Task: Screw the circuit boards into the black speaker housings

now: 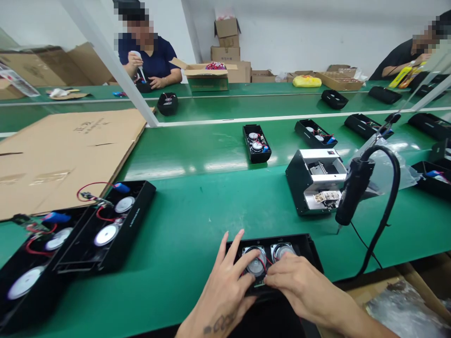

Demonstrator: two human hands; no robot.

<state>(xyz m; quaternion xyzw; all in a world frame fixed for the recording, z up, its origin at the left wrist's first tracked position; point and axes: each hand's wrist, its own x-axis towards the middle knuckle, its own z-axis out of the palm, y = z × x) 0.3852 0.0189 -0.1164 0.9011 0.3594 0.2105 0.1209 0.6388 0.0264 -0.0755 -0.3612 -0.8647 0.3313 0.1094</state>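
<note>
Close in front of me lies a black speaker housing (306, 243) with two round speaker drivers (255, 266) set in it. Red wires (262, 264) run between the drivers, and part of a small green circuit board (260, 282) shows below them. My left hand (225, 286) rests over the housing's left side with its fingers apart. Its index finger touches the left driver, and its thumb is near the board. My right hand (299, 284) reaches in from the right, fingers pinched together beside the wires and board. What it pinches is hidden.
An electric screwdriver (354, 192) hangs at the right before a metal-and-black machine (317, 180). Two open housings (121, 225) with wires stand at the left by a cardboard sheet (77, 150). More housings (257, 143) sit farther back. Two people (151, 61) work across the bench.
</note>
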